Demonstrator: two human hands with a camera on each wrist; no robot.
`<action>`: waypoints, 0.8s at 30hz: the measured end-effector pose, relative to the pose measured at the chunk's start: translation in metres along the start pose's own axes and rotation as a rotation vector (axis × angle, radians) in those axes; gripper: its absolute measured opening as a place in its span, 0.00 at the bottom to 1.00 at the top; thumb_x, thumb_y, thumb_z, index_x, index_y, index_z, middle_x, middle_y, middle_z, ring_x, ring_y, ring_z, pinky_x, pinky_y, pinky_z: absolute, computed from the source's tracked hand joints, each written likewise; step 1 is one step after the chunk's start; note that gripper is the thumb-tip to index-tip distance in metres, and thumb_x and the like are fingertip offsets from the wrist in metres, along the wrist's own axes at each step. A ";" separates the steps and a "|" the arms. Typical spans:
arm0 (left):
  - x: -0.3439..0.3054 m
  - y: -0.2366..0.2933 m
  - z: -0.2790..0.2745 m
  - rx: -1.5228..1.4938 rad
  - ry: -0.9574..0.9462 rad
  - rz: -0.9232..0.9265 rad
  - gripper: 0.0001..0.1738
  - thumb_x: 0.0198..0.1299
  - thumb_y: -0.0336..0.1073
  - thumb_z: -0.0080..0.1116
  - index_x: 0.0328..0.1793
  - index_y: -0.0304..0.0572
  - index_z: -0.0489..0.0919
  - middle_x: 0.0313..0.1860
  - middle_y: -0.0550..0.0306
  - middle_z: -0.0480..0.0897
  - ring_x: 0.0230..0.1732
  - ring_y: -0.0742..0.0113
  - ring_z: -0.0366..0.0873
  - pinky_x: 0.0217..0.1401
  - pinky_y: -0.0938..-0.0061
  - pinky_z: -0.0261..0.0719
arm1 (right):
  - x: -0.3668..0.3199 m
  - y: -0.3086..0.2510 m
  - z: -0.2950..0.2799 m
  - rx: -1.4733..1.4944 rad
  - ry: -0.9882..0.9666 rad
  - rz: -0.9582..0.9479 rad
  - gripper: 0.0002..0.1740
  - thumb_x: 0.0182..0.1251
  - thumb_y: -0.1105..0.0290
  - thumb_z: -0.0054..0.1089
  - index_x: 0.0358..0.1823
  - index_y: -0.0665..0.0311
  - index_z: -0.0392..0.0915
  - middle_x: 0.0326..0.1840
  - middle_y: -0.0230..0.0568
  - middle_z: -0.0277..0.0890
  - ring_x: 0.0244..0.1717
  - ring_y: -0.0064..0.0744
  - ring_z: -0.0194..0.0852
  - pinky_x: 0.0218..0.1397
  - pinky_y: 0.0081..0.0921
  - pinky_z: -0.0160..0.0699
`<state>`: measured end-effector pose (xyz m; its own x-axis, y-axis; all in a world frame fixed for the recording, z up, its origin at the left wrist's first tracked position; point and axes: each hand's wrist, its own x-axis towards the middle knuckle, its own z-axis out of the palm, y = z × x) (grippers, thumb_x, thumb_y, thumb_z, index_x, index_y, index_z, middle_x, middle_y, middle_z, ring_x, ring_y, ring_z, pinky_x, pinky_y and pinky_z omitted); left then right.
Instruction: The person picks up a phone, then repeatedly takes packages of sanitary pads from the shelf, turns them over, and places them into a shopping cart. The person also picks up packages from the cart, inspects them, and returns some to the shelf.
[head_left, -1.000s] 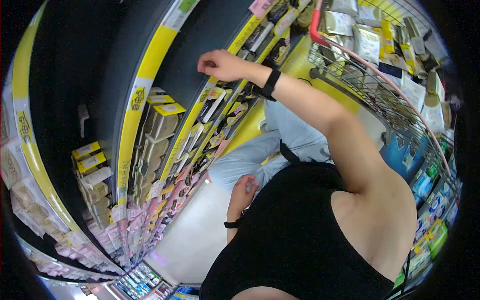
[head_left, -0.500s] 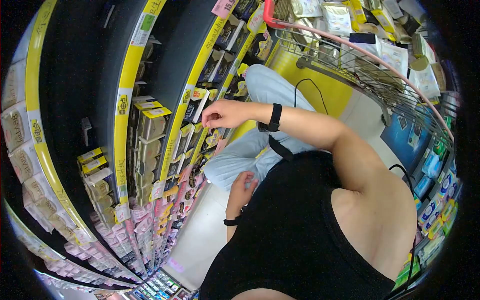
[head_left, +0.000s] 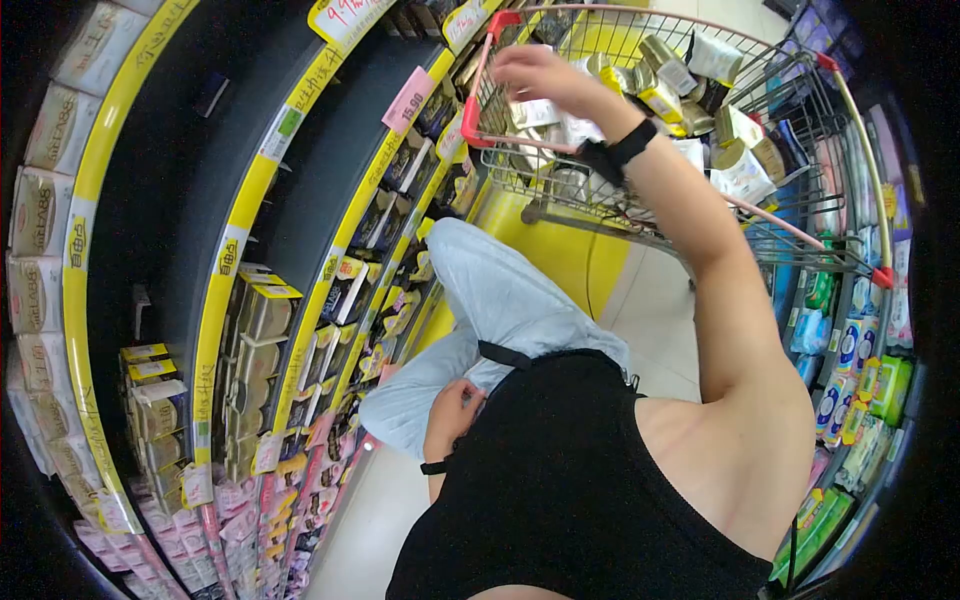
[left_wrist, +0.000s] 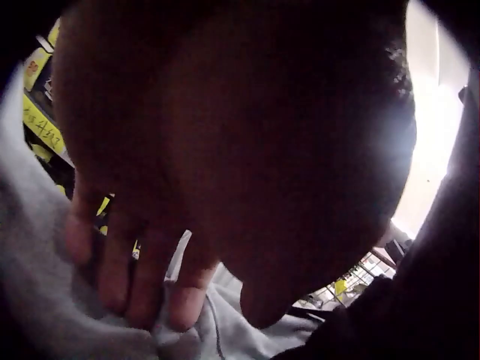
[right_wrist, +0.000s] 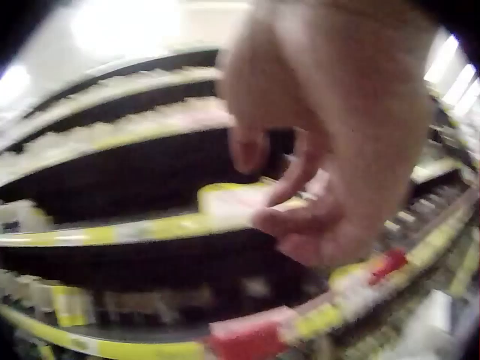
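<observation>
My right hand (head_left: 560,80) is over the near end of a wire shopping cart (head_left: 660,215), overlapping its red corner side in the head view. Its fingers (right_wrist: 300,217) are loosely bent with nothing between them. Inside the cart lie several packets, among them a white packet (head_left: 742,172) and a gold-and-yellow packet (head_left: 660,100). Low at my body, my left hand (head_left: 455,412) rests on the light blue jeans (head_left: 490,290). In the left wrist view, its dark fingers (left_wrist: 139,289) lie relaxed against the cloth, holding nothing.
Curved shelves with yellow price strips (head_left: 215,290) run along the left, bearing gold packs (head_left: 262,310) and white packs (head_left: 40,210). A pink price tag (head_left: 410,100) sticks out from one strip. Shelves with green packs (head_left: 890,390) stand at the right.
The right hand has gone from the shelf edge to the cart, up and to the right. The head view has turned, showing more of the cart. My left hand stays at the lap.
</observation>
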<state>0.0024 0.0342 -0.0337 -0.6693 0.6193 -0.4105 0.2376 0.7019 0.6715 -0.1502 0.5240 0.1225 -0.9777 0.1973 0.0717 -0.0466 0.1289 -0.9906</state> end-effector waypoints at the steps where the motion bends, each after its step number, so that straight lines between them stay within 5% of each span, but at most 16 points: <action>1: 0.000 -0.001 -0.002 0.018 0.018 0.024 0.14 0.63 0.40 0.62 0.38 0.34 0.78 0.36 0.44 0.81 0.41 0.47 0.80 0.45 0.62 0.77 | 0.002 0.010 -0.026 0.002 0.073 0.063 0.16 0.71 0.59 0.58 0.48 0.65 0.78 0.41 0.33 0.77 0.39 0.21 0.77 0.45 0.25 0.81; 3: -0.002 -0.008 -0.003 -0.043 0.025 0.055 0.14 0.63 0.40 0.63 0.39 0.34 0.78 0.36 0.45 0.81 0.40 0.49 0.80 0.45 0.63 0.77 | -0.004 0.045 -0.076 -0.381 0.241 0.259 0.27 0.68 0.49 0.60 0.56 0.65 0.78 0.50 0.35 0.78 0.40 0.29 0.77 0.43 0.29 0.81; 5: -0.008 -0.022 -0.002 -0.106 0.028 0.059 0.14 0.63 0.40 0.64 0.39 0.34 0.79 0.37 0.45 0.82 0.40 0.51 0.81 0.45 0.64 0.77 | -0.036 0.042 -0.105 -0.639 0.079 0.595 0.26 0.61 0.47 0.65 0.48 0.62 0.78 0.36 0.35 0.76 0.35 0.26 0.77 0.40 0.27 0.81; 7: -0.007 -0.038 0.005 -0.185 0.041 0.046 0.14 0.62 0.40 0.64 0.40 0.34 0.79 0.37 0.46 0.82 0.40 0.53 0.81 0.45 0.65 0.78 | -0.055 0.038 -0.121 -0.905 -0.424 0.771 0.33 0.54 0.43 0.69 0.52 0.60 0.78 0.35 0.37 0.77 0.35 0.29 0.77 0.38 0.30 0.80; 9: -0.006 -0.048 0.008 -0.190 0.076 0.043 0.14 0.62 0.39 0.65 0.42 0.34 0.79 0.37 0.47 0.83 0.39 0.54 0.81 0.45 0.66 0.78 | -0.066 0.044 -0.122 -1.044 -0.496 0.865 0.42 0.46 0.40 0.73 0.59 0.57 0.77 0.41 0.39 0.81 0.37 0.32 0.80 0.39 0.32 0.80; 10: -0.007 -0.045 0.007 -0.192 0.098 0.043 0.14 0.62 0.39 0.65 0.42 0.34 0.79 0.37 0.47 0.83 0.38 0.54 0.82 0.45 0.66 0.79 | -0.064 0.055 -0.124 -1.066 -0.502 0.853 0.48 0.41 0.39 0.76 0.66 0.53 0.75 0.48 0.41 0.84 0.43 0.37 0.82 0.43 0.35 0.81; 14: -0.005 -0.043 0.002 -0.181 0.083 0.043 0.15 0.62 0.40 0.65 0.43 0.35 0.80 0.37 0.47 0.84 0.38 0.55 0.82 0.45 0.65 0.79 | -0.062 0.050 -0.101 -1.435 -0.556 0.826 0.51 0.33 0.41 0.80 0.66 0.46 0.76 0.54 0.44 0.83 0.50 0.46 0.83 0.50 0.40 0.81; 17: -0.009 -0.037 -0.007 -0.226 0.141 0.025 0.16 0.61 0.42 0.66 0.44 0.36 0.80 0.36 0.48 0.84 0.39 0.55 0.82 0.46 0.65 0.80 | -0.041 0.069 -0.106 -1.450 -0.703 0.874 0.47 0.35 0.40 0.77 0.62 0.49 0.79 0.58 0.39 0.82 0.56 0.46 0.80 0.56 0.39 0.79; 18: -0.010 -0.040 -0.007 -0.249 0.150 0.020 0.16 0.61 0.42 0.66 0.45 0.36 0.80 0.37 0.48 0.84 0.40 0.55 0.83 0.46 0.65 0.80 | -0.032 0.092 -0.127 -1.439 -0.685 0.655 0.45 0.37 0.43 0.75 0.62 0.51 0.78 0.56 0.43 0.83 0.55 0.45 0.81 0.56 0.37 0.79; 19: -0.013 -0.044 -0.007 -0.276 0.163 0.013 0.16 0.61 0.42 0.66 0.45 0.37 0.80 0.37 0.48 0.84 0.41 0.55 0.83 0.47 0.65 0.80 | -0.035 0.079 -0.127 -1.378 -0.558 0.520 0.45 0.38 0.44 0.73 0.62 0.54 0.77 0.56 0.47 0.82 0.55 0.45 0.81 0.56 0.37 0.79; 21: -0.012 -0.043 0.000 -0.306 0.188 0.026 0.16 0.61 0.42 0.65 0.45 0.37 0.80 0.39 0.48 0.84 0.42 0.54 0.83 0.47 0.65 0.80 | -0.021 0.067 -0.142 -1.047 -0.331 0.624 0.42 0.44 0.49 0.71 0.63 0.61 0.76 0.58 0.53 0.80 0.58 0.45 0.79 0.60 0.38 0.77; 22: -0.013 -0.043 0.001 -0.301 0.204 0.039 0.16 0.61 0.42 0.65 0.45 0.38 0.80 0.40 0.47 0.84 0.43 0.54 0.83 0.48 0.65 0.80 | -0.008 0.088 -0.172 -1.023 -0.299 0.256 0.38 0.51 0.59 0.69 0.65 0.64 0.73 0.58 0.53 0.79 0.58 0.42 0.79 0.61 0.35 0.76; 24: -0.022 -0.048 -0.009 -0.282 0.298 0.079 0.15 0.61 0.42 0.65 0.46 0.38 0.80 0.41 0.47 0.83 0.44 0.53 0.82 0.48 0.64 0.80 | -0.008 0.035 -0.138 -0.589 -0.071 0.226 0.38 0.56 0.74 0.61 0.72 0.66 0.63 0.56 0.43 0.75 0.55 0.37 0.75 0.59 0.30 0.75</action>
<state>-0.0001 -0.0164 -0.0516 -0.8410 0.5092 -0.1827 0.1215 0.5069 0.8534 -0.1158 0.6611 0.1032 -0.9623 0.2200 -0.1598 0.2635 0.6088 -0.7483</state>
